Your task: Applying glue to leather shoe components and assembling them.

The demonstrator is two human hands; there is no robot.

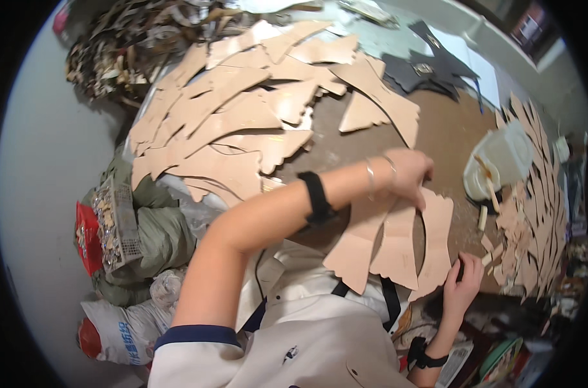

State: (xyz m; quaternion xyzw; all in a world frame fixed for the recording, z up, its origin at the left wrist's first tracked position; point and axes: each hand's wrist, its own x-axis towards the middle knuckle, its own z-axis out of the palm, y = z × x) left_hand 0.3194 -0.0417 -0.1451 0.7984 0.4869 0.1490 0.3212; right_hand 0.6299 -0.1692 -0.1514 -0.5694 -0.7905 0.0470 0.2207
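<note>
Three flared, pale-tan, leather-like pieces (397,249) stretch lengthwise from left hand (410,174), grip unclear; unclenched right hand (464,281) flanks near ends.

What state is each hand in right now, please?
Left hand: fingers bent at the upper ends of the tan pieces; whether it grips one cannot be told.
Right hand: open, fingers loosely curled, nothing visibly held.

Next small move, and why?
Probably steady the tan piece beside the right hand: that hand is already close to its lower corner, while the left hand is by its upper end, so both ends look within reach.
</note>
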